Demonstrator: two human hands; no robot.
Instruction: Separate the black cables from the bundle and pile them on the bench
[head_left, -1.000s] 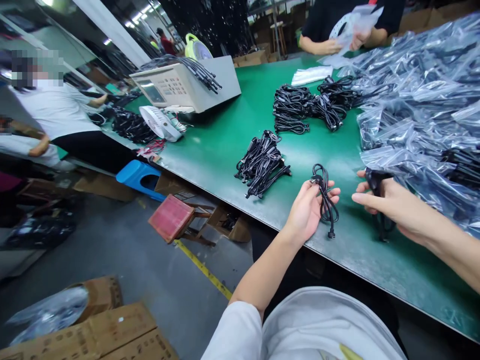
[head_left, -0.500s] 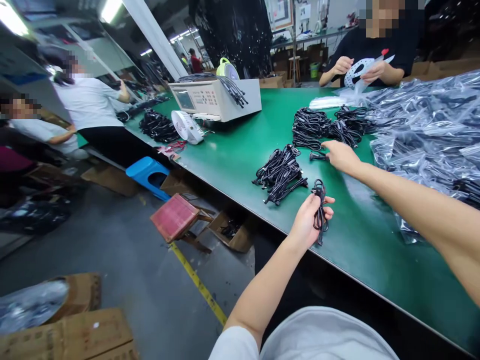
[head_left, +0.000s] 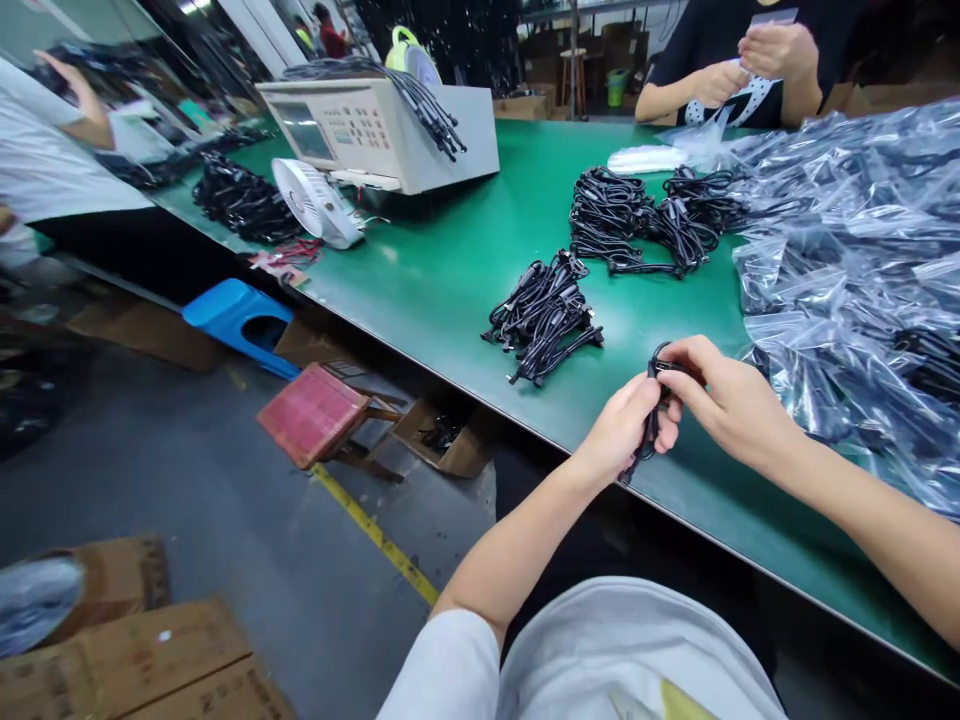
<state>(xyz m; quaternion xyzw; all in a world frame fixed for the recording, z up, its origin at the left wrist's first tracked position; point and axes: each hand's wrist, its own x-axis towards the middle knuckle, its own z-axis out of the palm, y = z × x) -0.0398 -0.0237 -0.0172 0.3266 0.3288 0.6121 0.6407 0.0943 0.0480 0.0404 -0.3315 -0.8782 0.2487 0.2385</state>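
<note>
Near the front edge of the green table (head_left: pixel 465 310), my left hand (head_left: pixel 624 425) is closed around a folded black cable (head_left: pixel 649 432). My right hand (head_left: pixel 716 395) meets it from the right, thumb and fingers pinching the upper end of the cable bundle. Just beyond my hands lies a pile of bundled black cables (head_left: pixel 544 318). Farther back is a larger heap of black cables (head_left: pixel 611 215). Clear plastic bags (head_left: pixel 847 270) with dark cables inside cover the table's right side.
A beige instrument (head_left: pixel 382 130) with cables draped over it and a small white fan (head_left: pixel 311 205) stand at the back left. Across the table a co-worker's hands (head_left: pixel 750 70) hold thin plastic. A red-topped stool (head_left: pixel 311 412), blue stool (head_left: pixel 240 322) and cardboard boxes (head_left: pixel 169 655) are on the floor.
My right hand has come back from the far cable heap to my left hand and now pinches the cable there. The camera view has shifted, so the table items sit further left and higher.
</note>
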